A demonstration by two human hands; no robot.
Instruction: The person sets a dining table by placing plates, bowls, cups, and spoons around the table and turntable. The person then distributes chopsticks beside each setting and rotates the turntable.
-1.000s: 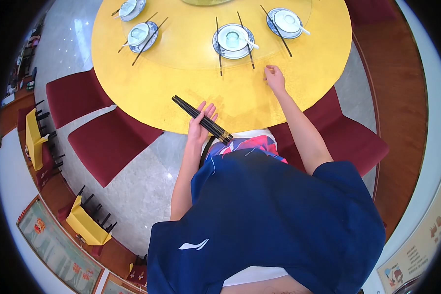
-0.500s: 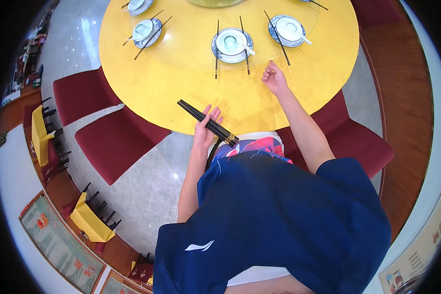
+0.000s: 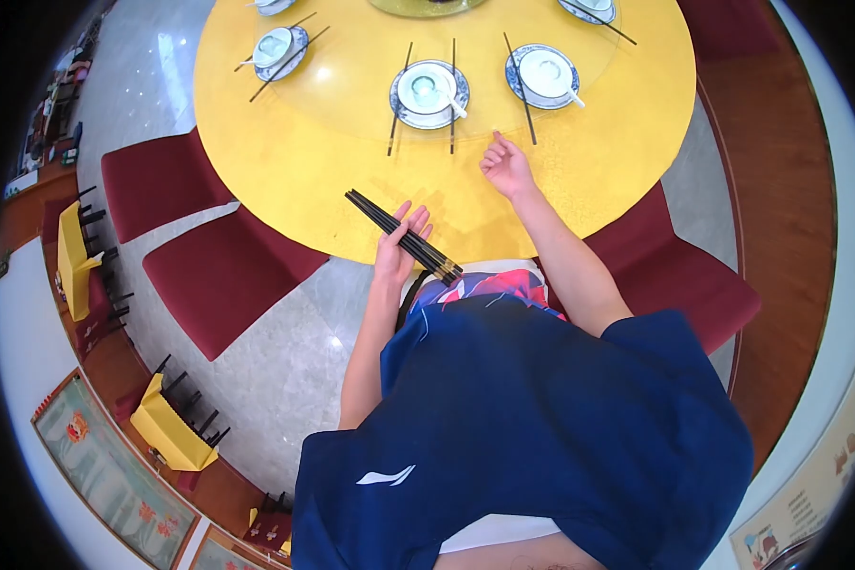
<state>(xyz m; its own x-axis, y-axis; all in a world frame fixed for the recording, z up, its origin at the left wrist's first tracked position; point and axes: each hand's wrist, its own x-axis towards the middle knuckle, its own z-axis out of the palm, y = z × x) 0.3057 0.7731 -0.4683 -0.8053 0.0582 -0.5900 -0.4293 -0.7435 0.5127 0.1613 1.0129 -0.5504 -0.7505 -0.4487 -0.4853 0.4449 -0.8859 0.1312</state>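
Observation:
My left hand [image 3: 396,244] holds a bundle of black chopsticks [image 3: 370,213] at the table's near edge, thumb across them and the other fingers stretched out beneath. The bundle slants, its gold-banded ends toward my body. Over the yellow round table [image 3: 285,190], my right hand [image 3: 506,166] is empty, its fingers loosely curled and the index finger reaching to the rim of the clear turntable [image 3: 351,114]. Just beyond it stand two place settings: a nearer bowl on a blue-and-white plate [image 3: 430,122] between two chopsticks, and another plate [image 3: 548,103] with one chopstick [image 3: 520,90] on its left.
More settings, with a plate [image 3: 294,62] at the left and another plate [image 3: 606,13] at the upper right, ride on the turntable. Dark red chairs [image 3: 223,275] flank me on both sides. Smaller tables with yellow cloths [image 3: 171,427] line the left.
The turntable has turned clockwise, carrying the near settings left and bringing the upper-right plate further into view. My right hand has moved left along its rim; my left hand stays put.

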